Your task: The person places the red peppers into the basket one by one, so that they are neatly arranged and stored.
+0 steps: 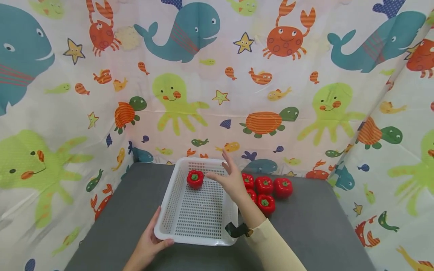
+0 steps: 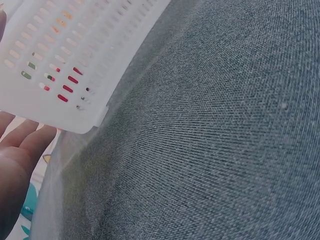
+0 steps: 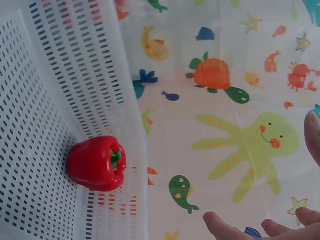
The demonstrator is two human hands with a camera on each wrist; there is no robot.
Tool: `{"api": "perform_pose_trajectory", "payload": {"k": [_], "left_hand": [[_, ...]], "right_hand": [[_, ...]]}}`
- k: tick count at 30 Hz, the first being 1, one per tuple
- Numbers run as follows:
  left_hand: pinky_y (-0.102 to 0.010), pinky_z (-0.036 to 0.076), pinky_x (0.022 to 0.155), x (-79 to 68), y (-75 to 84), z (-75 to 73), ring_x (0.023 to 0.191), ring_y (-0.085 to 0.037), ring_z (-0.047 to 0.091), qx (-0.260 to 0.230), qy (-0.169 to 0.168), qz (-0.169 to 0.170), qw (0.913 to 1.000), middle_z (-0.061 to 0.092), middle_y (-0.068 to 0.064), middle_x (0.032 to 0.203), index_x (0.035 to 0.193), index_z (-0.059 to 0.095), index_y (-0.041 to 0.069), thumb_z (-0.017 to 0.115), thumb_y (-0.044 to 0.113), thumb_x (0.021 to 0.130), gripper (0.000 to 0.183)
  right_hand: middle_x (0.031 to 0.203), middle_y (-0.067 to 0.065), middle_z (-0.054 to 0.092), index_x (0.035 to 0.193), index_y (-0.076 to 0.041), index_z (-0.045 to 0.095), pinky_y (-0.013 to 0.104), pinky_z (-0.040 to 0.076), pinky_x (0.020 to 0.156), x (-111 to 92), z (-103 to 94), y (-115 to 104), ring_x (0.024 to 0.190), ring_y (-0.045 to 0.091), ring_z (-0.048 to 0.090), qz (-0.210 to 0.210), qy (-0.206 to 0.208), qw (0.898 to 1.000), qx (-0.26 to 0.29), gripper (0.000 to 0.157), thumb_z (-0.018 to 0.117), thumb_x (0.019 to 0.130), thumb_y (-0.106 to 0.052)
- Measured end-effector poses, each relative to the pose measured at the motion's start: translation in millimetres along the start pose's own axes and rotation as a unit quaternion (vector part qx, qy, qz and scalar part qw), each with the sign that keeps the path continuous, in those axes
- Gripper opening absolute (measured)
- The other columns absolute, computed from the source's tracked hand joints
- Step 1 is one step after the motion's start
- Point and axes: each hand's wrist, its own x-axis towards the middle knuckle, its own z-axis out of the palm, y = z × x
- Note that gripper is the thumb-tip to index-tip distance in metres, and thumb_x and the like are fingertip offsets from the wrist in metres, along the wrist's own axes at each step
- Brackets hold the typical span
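Observation:
A white perforated plastic basket (image 1: 200, 242) stands on the dark table, with one red bell pepper (image 1: 195, 179) in its far left corner. My left hand (image 1: 149, 242) grips the basket's near left corner, thumb over the rim and fingers along the outer side. Above the basket's right side is my right hand (image 1: 232, 182), fingers spread and holding nothing. In the right wrist view the pepper (image 3: 95, 164) lies against the basket wall, apart from the fingertips (image 3: 215, 220). Several more red bell peppers (image 1: 283, 187) sit together right of the basket, partly hidden by the right hand and forearm.
The dark grey table (image 1: 305, 233) extends to both sides of the basket. A white curtain (image 1: 210, 128) printed with sea animals hangs behind and along both sides. A black band (image 1: 237, 230) circles the right wrist.

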Motion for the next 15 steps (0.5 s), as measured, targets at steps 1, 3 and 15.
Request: {"api": "perform_pose_trajectory", "payload": {"k": [1,3,15], "left_hand": [[-0.033,0.057,0.094,-0.4,0.5,-0.1,0.138,-0.046,0.041,0.000,0.002,-0.003,1.0000,0.019,-0.012,0.166,0.163,0.007,0.033,0.079,-0.008,0.080,0.117],[-0.034,0.057,0.094,-0.7,1.8,-0.1,0.137,-0.046,0.042,0.003,0.004,-0.008,1.0000,0.019,-0.011,0.166,0.163,0.008,0.034,0.079,-0.007,0.081,0.116],[-0.035,0.056,0.095,-0.2,3.4,3.3,0.139,-0.048,0.040,0.005,0.009,-0.022,0.9997,0.020,-0.009,0.166,0.163,0.006,0.034,0.079,-0.005,0.081,0.116]], "right_hand": [[0.165,-0.006,0.028,0.156,-0.047,0.027,0.059,0.046,0.106,-2,-1.7,-1,0.150,0.034,0.032,-0.003,0.002,1.000,0.001,0.095,0.085,0.083,-0.027],[0.165,-0.006,0.028,0.156,-0.046,0.027,0.060,0.046,0.106,-7,-5.3,-4,0.150,0.032,0.033,-0.012,0.006,1.000,0.006,0.095,0.084,0.084,-0.025],[0.163,-0.010,0.032,0.156,-0.047,0.026,0.050,0.050,0.105,-29,-29.4,-14,0.148,0.023,0.038,-0.044,0.022,0.999,0.014,0.095,0.084,0.084,-0.028]]}}
